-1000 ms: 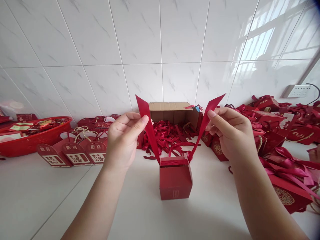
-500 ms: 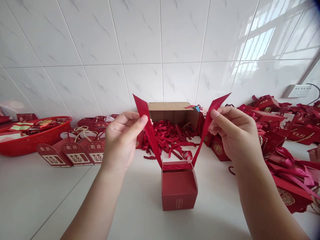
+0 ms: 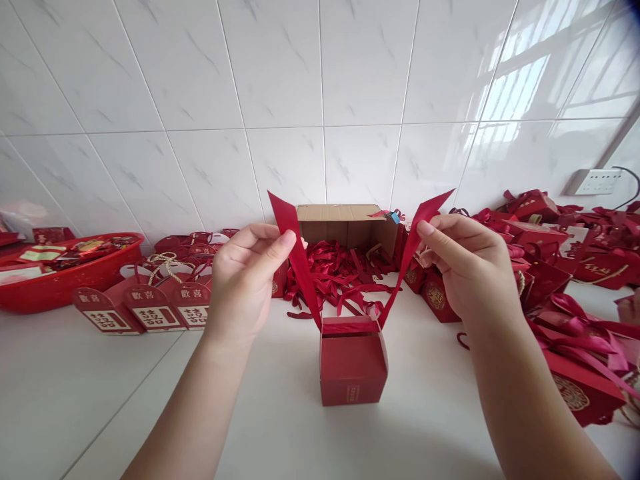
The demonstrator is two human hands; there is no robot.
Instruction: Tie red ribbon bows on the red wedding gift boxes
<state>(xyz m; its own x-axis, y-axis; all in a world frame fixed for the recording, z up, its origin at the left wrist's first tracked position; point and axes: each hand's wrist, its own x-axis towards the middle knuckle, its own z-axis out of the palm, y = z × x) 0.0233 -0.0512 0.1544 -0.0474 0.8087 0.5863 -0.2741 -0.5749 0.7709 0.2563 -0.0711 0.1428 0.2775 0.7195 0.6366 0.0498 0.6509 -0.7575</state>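
Note:
A small red box (image 3: 354,370) hangs or stands at the centre, over the white table; whether its base touches is hard to tell. A red ribbon (image 3: 304,273) runs through its top, and both ends rise in a V. My left hand (image 3: 250,277) pinches the left end between thumb and fingers. The right end is pinched by my right hand (image 3: 467,263). Both ribbon tips stick up beyond my fingers.
Behind the box, an open cardboard carton (image 3: 337,213) spills red ribbons (image 3: 345,267). Red gift boxes (image 3: 155,310) and a red basin (image 3: 95,270) of packets stand left. More ribboned boxes (image 3: 585,373) are piled right. At the right edge, part of another hand (image 3: 629,308) shows.
The red box has shifted slightly up and to the left. My right hand has moved a little left with its ribbon end, while my left hand has barely moved.

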